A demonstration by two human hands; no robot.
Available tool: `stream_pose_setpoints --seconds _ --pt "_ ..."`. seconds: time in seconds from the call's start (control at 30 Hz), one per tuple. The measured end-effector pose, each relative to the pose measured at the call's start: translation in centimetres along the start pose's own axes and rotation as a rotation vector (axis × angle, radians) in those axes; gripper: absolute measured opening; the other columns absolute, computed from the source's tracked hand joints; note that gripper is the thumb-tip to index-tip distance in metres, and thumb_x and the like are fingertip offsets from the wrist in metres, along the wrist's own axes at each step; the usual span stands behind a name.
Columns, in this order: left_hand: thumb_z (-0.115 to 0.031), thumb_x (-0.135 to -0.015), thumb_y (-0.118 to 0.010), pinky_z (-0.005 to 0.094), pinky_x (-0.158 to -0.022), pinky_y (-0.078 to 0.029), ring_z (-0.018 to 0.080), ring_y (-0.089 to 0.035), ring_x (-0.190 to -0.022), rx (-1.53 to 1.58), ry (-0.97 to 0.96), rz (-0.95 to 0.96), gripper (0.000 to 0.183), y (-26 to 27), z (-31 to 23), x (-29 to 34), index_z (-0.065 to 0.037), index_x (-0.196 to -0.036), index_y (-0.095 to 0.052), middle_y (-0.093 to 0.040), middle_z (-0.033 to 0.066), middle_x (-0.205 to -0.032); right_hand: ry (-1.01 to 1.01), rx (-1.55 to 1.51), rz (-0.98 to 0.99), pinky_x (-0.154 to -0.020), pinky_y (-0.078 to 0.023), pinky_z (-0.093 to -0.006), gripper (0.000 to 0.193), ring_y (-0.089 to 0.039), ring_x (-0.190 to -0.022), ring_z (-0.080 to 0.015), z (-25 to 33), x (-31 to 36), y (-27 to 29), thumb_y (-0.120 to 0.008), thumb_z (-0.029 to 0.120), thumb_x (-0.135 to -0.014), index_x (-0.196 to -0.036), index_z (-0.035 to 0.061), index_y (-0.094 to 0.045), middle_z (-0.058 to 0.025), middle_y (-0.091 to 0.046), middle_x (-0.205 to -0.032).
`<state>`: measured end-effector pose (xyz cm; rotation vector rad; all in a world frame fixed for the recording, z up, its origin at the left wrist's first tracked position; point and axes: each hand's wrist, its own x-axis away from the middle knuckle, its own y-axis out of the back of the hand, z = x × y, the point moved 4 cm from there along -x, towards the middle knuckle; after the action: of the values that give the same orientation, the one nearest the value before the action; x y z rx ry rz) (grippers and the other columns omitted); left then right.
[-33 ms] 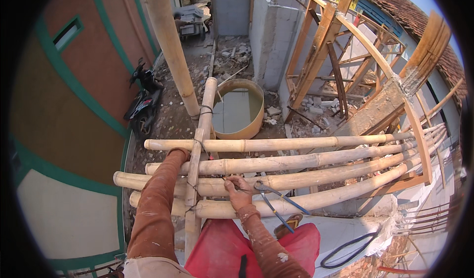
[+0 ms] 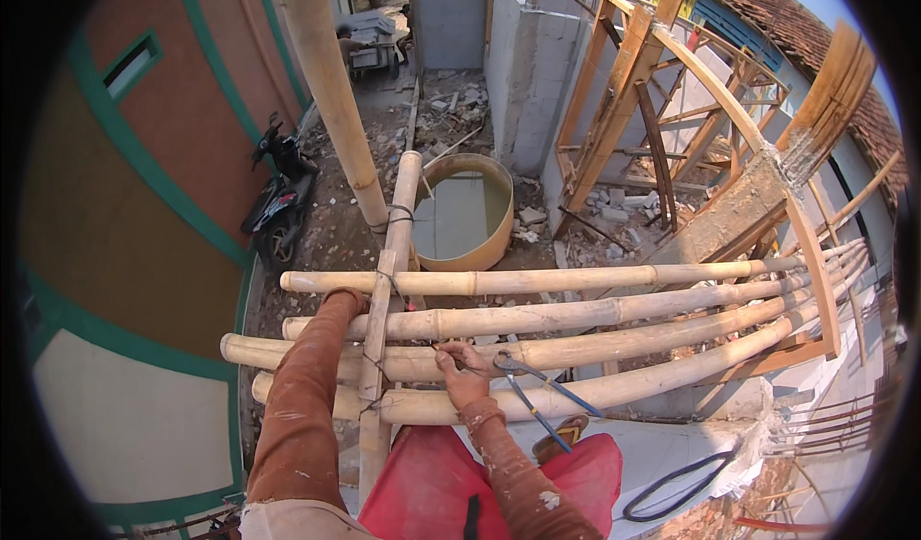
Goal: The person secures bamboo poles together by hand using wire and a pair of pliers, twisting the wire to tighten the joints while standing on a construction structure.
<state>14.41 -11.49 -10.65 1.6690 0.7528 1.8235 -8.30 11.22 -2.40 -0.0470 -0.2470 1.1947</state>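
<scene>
My right hand [image 2: 463, 372] is closed, thumb and forefinger pinched together just above the third bamboo pole [image 2: 566, 350] from the far side. Whatever sits in the pinch is too small to make out. Beside it, pincers with blue handles [image 2: 526, 379] lie open across the two nearest poles. My left forearm [image 2: 305, 396] reaches over the near poles; its hand is hidden beyond the cuff, near the farthest pole [image 2: 537, 279]. Dark binding wire [image 2: 374, 401] loops around the wooden batten [image 2: 376, 324] where it crosses the poles.
An upright bamboo post [image 2: 331, 89] rises ahead on the left. Below stand a round tub of greyish water [image 2: 499, 243], a motorbike [image 2: 278, 195] and scattered rubble [image 2: 451, 104]. Timber framing [image 2: 614, 108] fills the right. A sandalled foot [image 2: 561, 437] rests on a pale ledge beside a black loop [image 2: 676, 492].
</scene>
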Motion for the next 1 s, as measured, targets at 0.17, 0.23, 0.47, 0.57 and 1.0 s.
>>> stream_pose_setpoints --seconds 0.17,0.23,0.47,0.57,1.0 --pt "-0.044 -0.086 -0.044 0.0382 -0.11 -0.025 0.0254 -0.029 -0.135 -0.234 -0.127 -0.03 0.056 0.3 3.6 -0.5 -0.017 -0.136 -0.044 -0.034 0.0078 -0.145 0.026 0.118 0.025 -0.075 -0.049 -0.0252 0.009 -0.061 -0.081 -0.0105 -1.1 0.5 0.1 -0.056 0.002 -0.086 -0.093 0.002 -0.061 -0.0043 -0.066 -0.087" --pt "-0.041 -0.086 -0.044 0.0389 -0.107 -0.032 0.026 -0.038 -0.13 -0.383 -0.141 0.025 0.05 1.9 2.2 3.1 -0.016 -0.13 -0.051 -0.042 0.0078 -0.14 0.053 0.194 -0.009 -0.075 -0.049 -0.0271 0.01 -0.063 -0.082 -0.0151 -1.1 0.9 0.9 -0.056 0.003 -0.086 -0.093 0.0055 -0.062 -0.0067 -0.066 -0.087" --pt "-0.023 -0.077 -0.063 0.0395 -0.082 -0.047 0.0329 -0.062 -0.09 0.169 -0.294 -0.19 0.026 3.2 6.8 8.6 -0.008 -0.098 -0.069 -0.067 0.0178 -0.091 0.172 0.511 0.131 -0.077 -0.049 -0.038 0.014 -0.062 -0.088 -0.0296 -1.7 0.3 -3.4 -0.055 0.007 -0.085 -0.095 0.0127 -0.063 -0.0121 -0.065 -0.091" --pt "-0.019 -0.082 -0.059 0.0387 -0.072 -0.05 0.0285 -0.064 -0.076 0.132 -0.394 -0.228 0.023 2.2 2.9 17.7 -0.001 -0.092 -0.067 -0.067 0.017 -0.085 0.308 0.763 0.16 -0.075 -0.049 -0.0402 0.013 -0.061 -0.085 -0.032 1.0 0.2 -3.8 -0.054 0.008 -0.084 -0.093 0.0109 -0.062 -0.0135 -0.064 -0.088" --pt "-0.005 -0.082 -0.06 0.0314 -0.082 -0.049 0.0212 -0.063 -0.092 1.202 -0.573 -0.79 0.02 -2.8 -0.8 14.4 -0.001 -0.102 -0.061 -0.064 0.0129 -0.099 0.425 0.788 0.298 -0.076 -0.048 -0.0396 0.012 -0.061 -0.086 -0.0352 1.4 -3.3 -9.5 -0.06 0.007 -0.08 -0.09 0.0016 -0.061 -0.0184 -0.063 -0.088"
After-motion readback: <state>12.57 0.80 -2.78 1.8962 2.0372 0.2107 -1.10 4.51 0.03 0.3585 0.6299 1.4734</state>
